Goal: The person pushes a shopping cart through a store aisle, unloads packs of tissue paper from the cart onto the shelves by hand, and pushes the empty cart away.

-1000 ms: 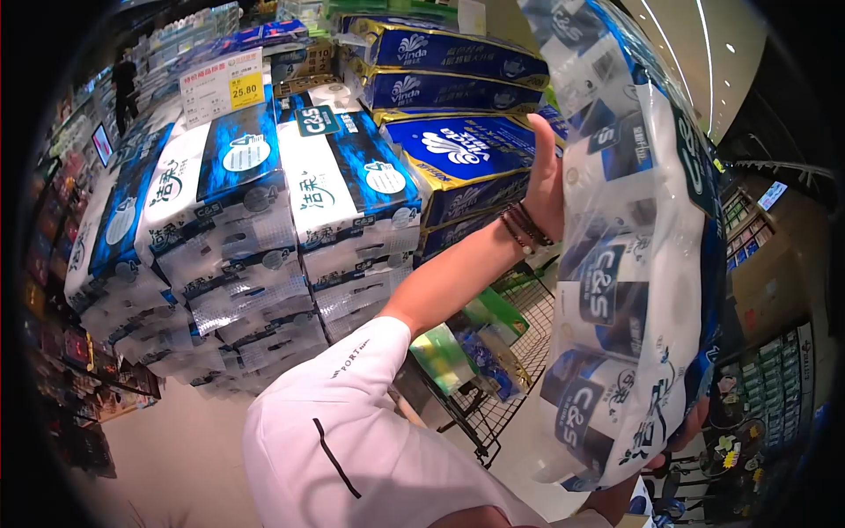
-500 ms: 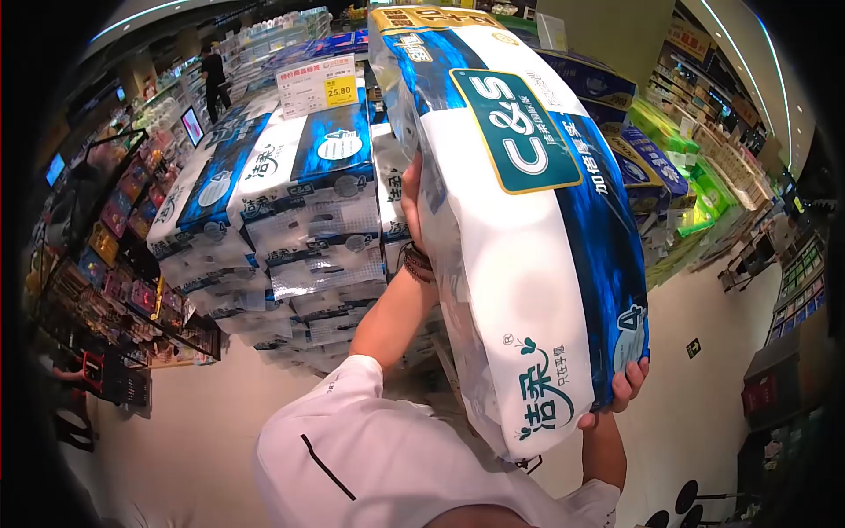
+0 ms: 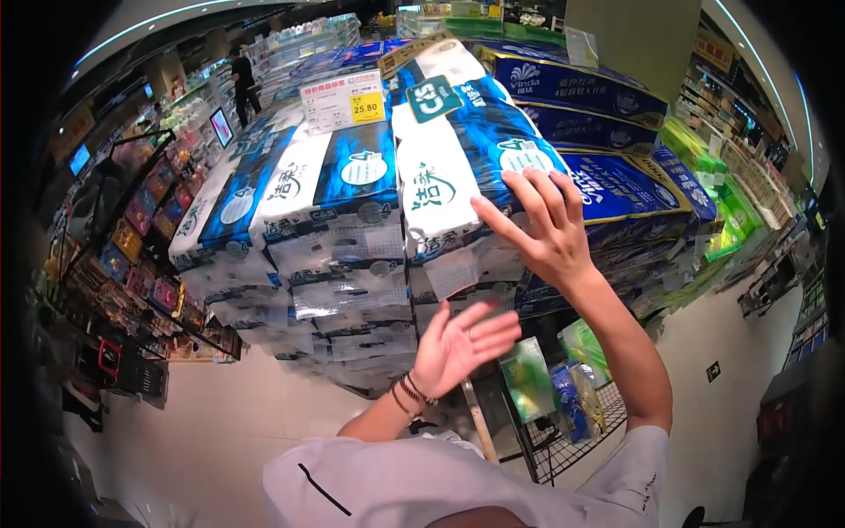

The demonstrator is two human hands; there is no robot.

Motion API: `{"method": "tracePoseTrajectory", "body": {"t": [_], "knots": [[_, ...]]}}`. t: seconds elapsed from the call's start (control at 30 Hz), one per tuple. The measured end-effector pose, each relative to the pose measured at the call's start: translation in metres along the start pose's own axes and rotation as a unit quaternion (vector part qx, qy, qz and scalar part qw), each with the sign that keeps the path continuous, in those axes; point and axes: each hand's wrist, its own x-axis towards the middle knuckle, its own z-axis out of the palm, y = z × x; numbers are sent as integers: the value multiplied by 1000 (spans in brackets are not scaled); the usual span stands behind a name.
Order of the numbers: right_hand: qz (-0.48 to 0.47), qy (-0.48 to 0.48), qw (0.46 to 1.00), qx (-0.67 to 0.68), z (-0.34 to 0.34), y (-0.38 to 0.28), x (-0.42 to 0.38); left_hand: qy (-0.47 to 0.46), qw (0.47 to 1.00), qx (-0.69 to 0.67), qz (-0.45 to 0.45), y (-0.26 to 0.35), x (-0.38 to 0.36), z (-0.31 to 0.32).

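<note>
A long white-and-blue C&S tissue pack (image 3: 447, 150) lies on top of a stack of similar packs. My right hand (image 3: 547, 231) rests on its near right corner, fingers spread and palm toward the pack. Below the pack's front, my left hand (image 3: 462, 345) hangs in the air with its palm up and fingers apart, holding nothing. Bracelets circle the left wrist. Left of the pack lie more blue-and-white tissue packs (image 3: 330, 180), with a price card (image 3: 345, 102) reading 25.80 standing above them.
Dark blue Vinda packs (image 3: 620, 185) are piled directly to the right. Under my right arm is a wire cart (image 3: 563, 453) holding green and blue packages (image 3: 530, 378). A display rack (image 3: 145, 255) stands at left, and a person in dark clothing (image 3: 244, 84) is farther back.
The C&S pack, held up in both hands before, now lies on the stack. My left hand has let go and come back; my right hand has moved up onto the pack's near end.
</note>
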Motion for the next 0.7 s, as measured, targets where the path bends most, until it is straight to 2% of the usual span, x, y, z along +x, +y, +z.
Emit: {"method": "tracePoseTrajectory", "body": {"t": [0.07, 0.1, 0.13, 0.2, 0.27, 0.3, 0.4, 0.47, 0.53, 0.6, 0.63, 0.67, 0.7], "knots": [[120, -43, 986, 107, 7, 2, 0, 44, 981, 125, -140, -18, -37, -22], [142, -45, 981, 124, 14, 0, 2, 46, 962, 219, -159, -20, -46, -29], [126, -55, 984, 114, 19, -1, 4, 51, 932, 311, -179, -21, -56, -36], [99, -73, 987, 99, 27, -5, 10, 79, 922, 330, -184, -25, -63, -71], [109, -91, 986, 90, 31, -8, 17, 109, 886, 413, -178, -26, -56, -81], [115, -95, 985, 83, 34, -6, 20, 114, 888, 415, -162, -30, -52, -89], [130, -115, 984, 48, 45, -5, 19, 90, 868, 465, -146, -39, -28, -87], [137, -105, 985, 30, 54, -7, 19, 56, 856, 488, -162, -57, -12, -98], [126, -136, 983, 15, 48, -4, 20, 32, 852, 484, -194, -79, 4, -109], [126, -197, 968, 93, 28, -1, 21, 15, 799, 554, -233, -105, 13, -121], [169, -181, 945, 214, 27, -3, 11, -10, 772, 597, -220, -115, 14, -122], [178, -147, 940, 252, 18, -1, 0, -66, 704, 695, -133, -128, 13, -130], [208, -106, 930, 285, 7, -1, -15, -108, 638, 752, -124, -136, 11, -139]]}}
